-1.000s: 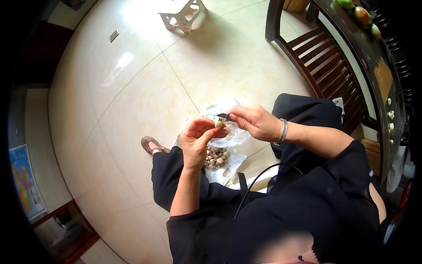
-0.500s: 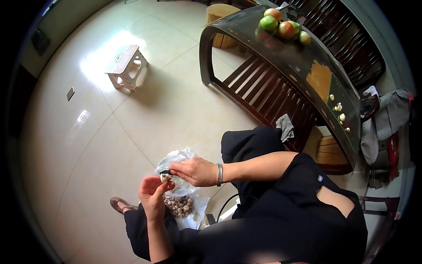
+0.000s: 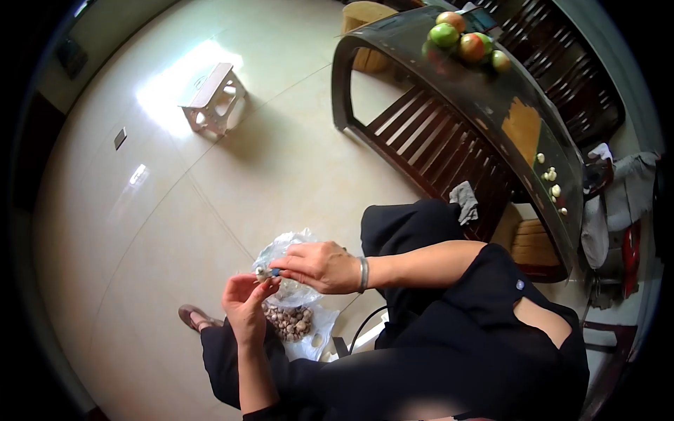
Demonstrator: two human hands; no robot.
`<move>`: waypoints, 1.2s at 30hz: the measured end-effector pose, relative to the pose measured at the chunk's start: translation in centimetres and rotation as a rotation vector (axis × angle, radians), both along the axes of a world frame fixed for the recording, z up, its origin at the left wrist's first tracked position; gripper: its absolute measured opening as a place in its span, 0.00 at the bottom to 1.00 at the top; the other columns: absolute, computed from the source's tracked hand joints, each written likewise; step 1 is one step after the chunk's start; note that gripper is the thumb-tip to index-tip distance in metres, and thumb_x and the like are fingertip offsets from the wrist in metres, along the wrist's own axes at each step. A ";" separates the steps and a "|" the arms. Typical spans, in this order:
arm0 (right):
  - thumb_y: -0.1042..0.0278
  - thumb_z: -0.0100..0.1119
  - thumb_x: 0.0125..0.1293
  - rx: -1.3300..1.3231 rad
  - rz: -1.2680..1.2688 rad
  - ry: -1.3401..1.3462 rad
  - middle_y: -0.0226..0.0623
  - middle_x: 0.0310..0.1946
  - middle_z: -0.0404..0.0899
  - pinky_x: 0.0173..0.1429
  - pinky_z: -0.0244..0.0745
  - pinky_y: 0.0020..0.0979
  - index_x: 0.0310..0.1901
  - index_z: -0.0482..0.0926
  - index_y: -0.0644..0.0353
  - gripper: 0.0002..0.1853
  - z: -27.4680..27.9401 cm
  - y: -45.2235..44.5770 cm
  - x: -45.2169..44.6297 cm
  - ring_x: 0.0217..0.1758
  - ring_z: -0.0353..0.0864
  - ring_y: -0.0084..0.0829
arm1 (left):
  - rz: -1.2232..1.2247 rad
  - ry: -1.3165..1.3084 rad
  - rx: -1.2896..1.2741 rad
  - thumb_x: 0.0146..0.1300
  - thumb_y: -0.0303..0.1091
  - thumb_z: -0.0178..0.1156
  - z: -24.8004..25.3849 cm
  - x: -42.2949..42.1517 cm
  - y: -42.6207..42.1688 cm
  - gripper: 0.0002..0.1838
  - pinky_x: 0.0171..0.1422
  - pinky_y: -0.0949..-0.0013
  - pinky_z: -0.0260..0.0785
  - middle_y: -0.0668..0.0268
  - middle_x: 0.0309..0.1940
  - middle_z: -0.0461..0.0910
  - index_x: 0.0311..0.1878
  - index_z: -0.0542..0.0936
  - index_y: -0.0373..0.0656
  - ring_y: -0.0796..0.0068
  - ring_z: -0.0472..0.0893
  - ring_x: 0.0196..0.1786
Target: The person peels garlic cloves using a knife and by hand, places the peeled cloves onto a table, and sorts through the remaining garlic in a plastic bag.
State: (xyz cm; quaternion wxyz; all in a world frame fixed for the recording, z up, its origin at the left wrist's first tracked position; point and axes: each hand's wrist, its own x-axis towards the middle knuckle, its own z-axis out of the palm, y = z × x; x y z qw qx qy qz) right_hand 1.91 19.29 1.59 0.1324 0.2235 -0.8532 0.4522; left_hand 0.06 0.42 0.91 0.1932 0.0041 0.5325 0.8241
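My left hand (image 3: 246,302) pinches a pale garlic clove (image 3: 261,274) between thumb and fingers. From the right, my right hand (image 3: 319,267), with a bracelet at its wrist, closes on a small dark tool (image 3: 275,272) against the clove; its blade or tip cannot be made out. Both hands are close together above a clear plastic bag (image 3: 284,242). Just below them, unpeeled garlic (image 3: 291,323) lies heaped in a white plastic bag (image 3: 323,328). Several peeled garlic cloves (image 3: 551,174) rest on the dark table at the right.
The dark curved table (image 3: 484,105) carries several red and green round fruits (image 3: 472,47). A grey cloth (image 3: 464,202) hangs by its slatted lower shelf (image 3: 428,133). A folding stool (image 3: 210,98) stands on the tiled floor (image 3: 147,245), with a small flat object (image 3: 120,138) to its left.
My right hand has turned, its back now more upward and its fingers laid over the dark tool. The clove stays in my left hand. The whole view has shifted slightly.
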 end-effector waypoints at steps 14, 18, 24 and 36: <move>0.67 0.55 0.58 0.077 0.101 -0.027 0.38 0.25 0.72 0.27 0.70 0.33 0.40 0.73 0.59 0.09 0.7 0.3 0.2 0.26 0.75 0.39 | -0.026 0.018 -0.003 0.54 0.18 0.57 0.6 0.1 -0.4 0.09 0.44 0.66 0.76 0.56 0.35 0.78 0.38 0.71 0.31 0.66 0.80 0.38; 0.68 0.55 0.58 0.126 0.107 -0.043 0.35 0.23 0.71 0.25 0.69 0.31 0.42 0.74 0.58 0.10 1.1 0.1 0.2 0.23 0.74 0.36 | -0.048 0.035 0.033 0.55 0.18 0.57 -0.1 -0.1 -0.6 0.08 0.46 0.62 0.76 0.53 0.37 0.78 0.38 0.71 0.32 0.64 0.79 0.42; 0.69 0.55 0.58 0.125 0.113 -0.087 0.36 0.24 0.70 0.27 0.69 0.32 0.42 0.74 0.60 0.10 1.6 0.1 0.1 0.25 0.74 0.36 | -0.063 0.004 0.058 0.54 0.17 0.58 0.1 -0.2 -0.6 0.08 0.47 0.65 0.76 0.55 0.37 0.78 0.38 0.71 0.31 0.67 0.80 0.41; 0.69 0.54 0.58 0.122 0.075 -0.072 0.38 0.25 0.71 0.28 0.70 0.32 0.40 0.74 0.61 0.09 1.7 0.0 0.2 0.25 0.74 0.37 | -0.059 -0.019 0.096 0.53 0.19 0.60 -0.2 0.0 -0.3 0.09 0.45 0.65 0.76 0.53 0.34 0.79 0.36 0.72 0.33 0.65 0.81 0.37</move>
